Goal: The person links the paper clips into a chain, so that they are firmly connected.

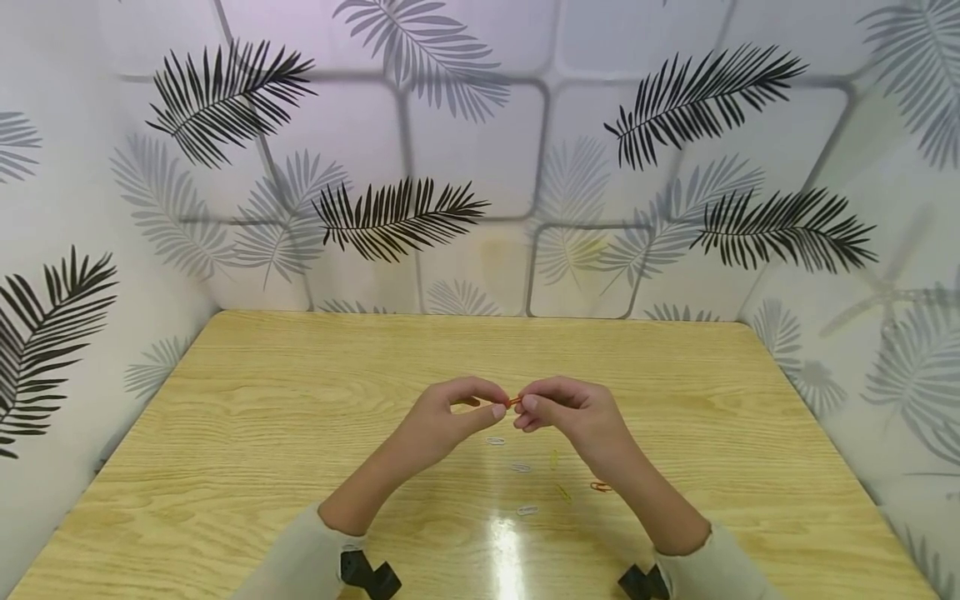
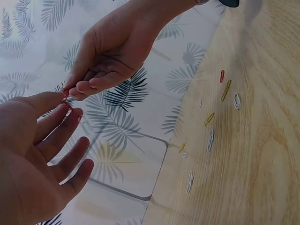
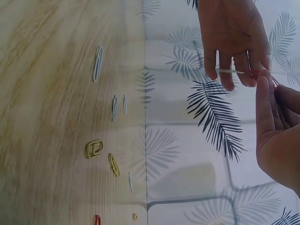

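Note:
My left hand [image 1: 438,421] and right hand [image 1: 585,417] meet above the table, fingertips almost touching. Between them is a small red paper clip [image 1: 514,402], pinched from both sides by thumb and forefinger. In the left wrist view, red wire [image 2: 68,99] spans the gap between the two hands. Red wire [image 3: 275,80] also shows at the right fingertips in the right wrist view. Fingers hide much of it, so whether it is one clip or two linked ones I cannot tell. A thin pale strip [image 3: 229,71] crosses the left fingers there.
Below the hands lie white paper clips [image 1: 521,467], yellow paper clips [image 1: 562,492] and, by the right forearm, a red paper clip [image 1: 600,486]. They rest on a wood-grain table [image 1: 300,375]. Behind it stands a leaf-patterned wall covering [image 1: 480,158].

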Action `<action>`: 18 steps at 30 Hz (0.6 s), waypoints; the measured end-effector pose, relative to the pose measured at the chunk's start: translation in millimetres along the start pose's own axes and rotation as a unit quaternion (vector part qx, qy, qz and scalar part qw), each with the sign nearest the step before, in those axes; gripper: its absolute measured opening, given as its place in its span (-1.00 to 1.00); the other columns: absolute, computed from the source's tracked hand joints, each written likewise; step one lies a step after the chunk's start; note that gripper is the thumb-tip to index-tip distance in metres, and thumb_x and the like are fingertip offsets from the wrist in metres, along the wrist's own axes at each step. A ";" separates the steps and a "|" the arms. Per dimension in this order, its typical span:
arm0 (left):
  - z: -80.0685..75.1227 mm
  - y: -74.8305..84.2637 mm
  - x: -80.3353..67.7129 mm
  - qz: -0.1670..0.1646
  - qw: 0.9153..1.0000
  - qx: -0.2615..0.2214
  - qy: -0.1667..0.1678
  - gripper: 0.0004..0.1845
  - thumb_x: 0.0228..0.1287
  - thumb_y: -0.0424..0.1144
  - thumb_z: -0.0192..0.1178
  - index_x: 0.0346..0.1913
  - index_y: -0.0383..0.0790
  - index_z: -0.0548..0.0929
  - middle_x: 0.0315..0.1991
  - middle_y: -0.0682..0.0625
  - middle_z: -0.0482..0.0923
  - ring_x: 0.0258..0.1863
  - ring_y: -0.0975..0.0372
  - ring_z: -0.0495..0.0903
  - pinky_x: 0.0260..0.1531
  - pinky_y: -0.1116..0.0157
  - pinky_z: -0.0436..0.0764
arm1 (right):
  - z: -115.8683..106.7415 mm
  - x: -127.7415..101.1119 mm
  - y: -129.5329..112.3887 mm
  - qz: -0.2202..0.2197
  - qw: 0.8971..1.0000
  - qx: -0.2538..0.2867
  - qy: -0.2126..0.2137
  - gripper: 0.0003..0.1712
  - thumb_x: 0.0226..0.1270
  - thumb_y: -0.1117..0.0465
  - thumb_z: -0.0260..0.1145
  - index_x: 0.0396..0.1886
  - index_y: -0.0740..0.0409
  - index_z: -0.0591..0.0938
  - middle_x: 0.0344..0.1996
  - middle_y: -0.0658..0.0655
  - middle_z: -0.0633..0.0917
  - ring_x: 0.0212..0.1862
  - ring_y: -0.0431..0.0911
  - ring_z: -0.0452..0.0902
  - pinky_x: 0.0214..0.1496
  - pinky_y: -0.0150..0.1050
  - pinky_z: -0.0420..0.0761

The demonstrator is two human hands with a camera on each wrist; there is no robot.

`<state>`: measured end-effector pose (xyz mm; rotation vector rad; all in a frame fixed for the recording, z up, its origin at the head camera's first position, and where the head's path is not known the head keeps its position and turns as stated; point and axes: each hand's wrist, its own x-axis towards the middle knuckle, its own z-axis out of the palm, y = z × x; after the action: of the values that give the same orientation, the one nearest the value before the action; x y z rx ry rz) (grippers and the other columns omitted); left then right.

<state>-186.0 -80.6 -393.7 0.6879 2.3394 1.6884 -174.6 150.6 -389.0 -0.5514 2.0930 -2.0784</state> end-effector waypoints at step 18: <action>2.7 -0.8 -0.1 0.031 0.999 0.024 0.020 -0.82 0.41 -0.10 0.28 -0.02 0.01 0.75 -0.01 0.13 0.67 0.06 0.23 0.56 0.11 0.10 0.51 | 3.0 -1.1 1.7 0.006 1.000 0.002 -0.019 -0.70 0.44 0.21 0.33 -0.06 0.41 0.66 -0.26 0.12 0.77 -0.19 -0.04 0.76 -0.01 -0.10 0.72</action>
<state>-185.0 -78.5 -395.4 0.7483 2.4170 1.6911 -172.8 148.1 -391.0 -0.5716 2.0659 -2.0477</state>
